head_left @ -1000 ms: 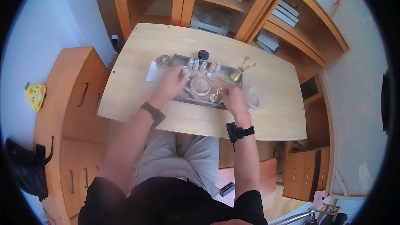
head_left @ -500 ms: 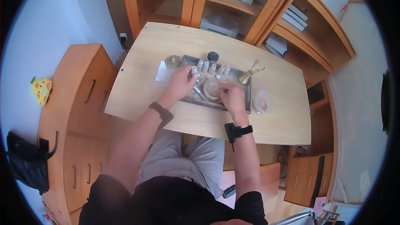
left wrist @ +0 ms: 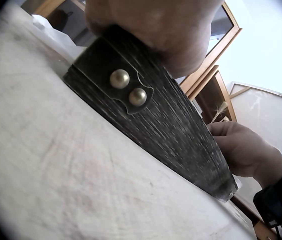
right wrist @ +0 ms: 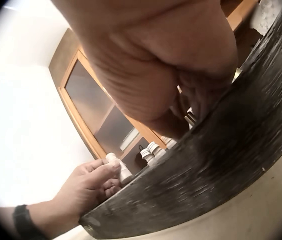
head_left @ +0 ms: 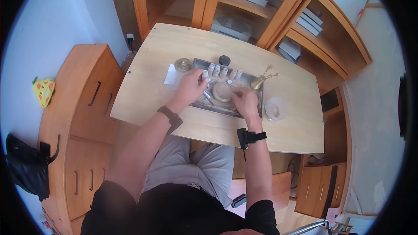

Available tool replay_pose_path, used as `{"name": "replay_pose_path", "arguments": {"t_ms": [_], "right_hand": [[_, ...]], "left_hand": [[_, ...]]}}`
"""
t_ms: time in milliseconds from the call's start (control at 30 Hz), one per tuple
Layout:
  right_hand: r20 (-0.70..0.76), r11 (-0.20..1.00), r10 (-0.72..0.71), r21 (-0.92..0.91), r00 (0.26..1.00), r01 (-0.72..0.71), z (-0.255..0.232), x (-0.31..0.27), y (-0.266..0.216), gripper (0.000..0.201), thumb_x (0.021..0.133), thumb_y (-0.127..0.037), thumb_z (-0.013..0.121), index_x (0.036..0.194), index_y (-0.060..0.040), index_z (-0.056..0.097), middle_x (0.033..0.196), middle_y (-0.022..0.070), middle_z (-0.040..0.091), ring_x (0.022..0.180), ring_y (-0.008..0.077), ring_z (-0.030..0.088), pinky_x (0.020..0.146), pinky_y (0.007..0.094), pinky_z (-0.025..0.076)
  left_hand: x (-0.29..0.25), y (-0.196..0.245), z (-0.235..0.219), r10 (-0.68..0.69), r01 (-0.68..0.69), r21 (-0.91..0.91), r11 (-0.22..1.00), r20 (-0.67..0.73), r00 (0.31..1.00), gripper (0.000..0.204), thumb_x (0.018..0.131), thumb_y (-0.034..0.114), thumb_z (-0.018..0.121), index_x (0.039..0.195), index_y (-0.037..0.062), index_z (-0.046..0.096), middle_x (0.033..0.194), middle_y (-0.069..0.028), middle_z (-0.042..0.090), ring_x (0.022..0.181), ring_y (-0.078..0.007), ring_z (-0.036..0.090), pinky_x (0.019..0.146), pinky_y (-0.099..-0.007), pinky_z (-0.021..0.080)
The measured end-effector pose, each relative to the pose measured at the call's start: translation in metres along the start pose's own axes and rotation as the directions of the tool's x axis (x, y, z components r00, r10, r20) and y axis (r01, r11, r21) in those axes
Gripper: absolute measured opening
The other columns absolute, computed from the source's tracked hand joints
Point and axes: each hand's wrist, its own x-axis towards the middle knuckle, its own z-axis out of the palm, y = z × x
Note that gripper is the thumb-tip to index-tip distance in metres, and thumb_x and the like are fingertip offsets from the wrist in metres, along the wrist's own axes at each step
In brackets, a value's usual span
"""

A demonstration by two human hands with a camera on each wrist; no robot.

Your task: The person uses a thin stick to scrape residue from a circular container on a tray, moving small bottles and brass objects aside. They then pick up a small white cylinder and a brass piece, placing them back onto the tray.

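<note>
My left hand [head_left: 191, 86] holds a small white bottle [head_left: 205, 74] upright over the left part of a dark tray [head_left: 257, 110]; the right wrist view shows thumb and fingers around the bottle [right wrist: 122, 170]. Over the tray's front right, my right hand [head_left: 246, 103] has its fingertips at the right rim of a round bowl [head_left: 216, 98] of pale powder. Between those bent fingers a small brass-coloured piece [right wrist: 190, 118] glints in the right wrist view, mostly hidden by the hand. A slim labelled tube [head_left: 208, 97] lies slanted left of the bowl.
Several small bottles [head_left: 224, 73] stand along the tray's back, near a white cap [head_left: 229, 81]. A brass vase [head_left: 257, 83] with tools stands at right. Around the tray are a clear tub [head_left: 275, 108], a black round lid [head_left: 224, 60], an ornate round container [head_left: 183, 64] and white paper [head_left: 173, 77].
My right hand has moved toward the bowl's right rim, and the brass pieces seen beside it earlier are covered. The left hand keeps hold of the bottle. The head view has shifted slightly.
</note>
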Motion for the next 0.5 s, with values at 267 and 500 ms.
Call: {"name": "replay_pose_path", "arguments": {"t_ms": [267, 500], "right_hand": [[0.193, 0.994, -0.025, -0.097, 0.981, 0.044, -0.024, -0.013, -0.002, 0.020, 0.084, -0.008, 0.073, 0.101, 0.0022, 0.075, 0.086, 0.0190, 0.076, 0.082, 0.0309, 0.075, 0.075, 0.0392, 0.058], [0.112, 0.994, -0.003, -0.112, 0.994, 0.016, -0.037, -0.011, 0.016, 0.011, 0.084, -0.008, 0.074, 0.090, 0.0003, 0.076, 0.085, 0.0188, 0.075, 0.080, 0.0326, 0.074, 0.073, 0.0395, 0.057]], "left_hand": [[0.000, -0.001, 0.002, 0.017, -0.016, 0.063, 0.998, -0.016, 1.000, 0.020, 0.093, 0.011, 0.070, 0.106, -0.0032, 0.063, 0.085, -0.0170, 0.067, 0.070, -0.0245, 0.068, 0.065, -0.0361, 0.054], [0.000, 0.003, 0.002, -0.046, 0.047, -0.028, 0.999, 0.007, 0.999, 0.020, 0.094, 0.012, 0.070, 0.104, -0.0029, 0.063, 0.085, -0.0168, 0.068, 0.073, -0.0254, 0.069, 0.067, -0.0363, 0.054]]}}
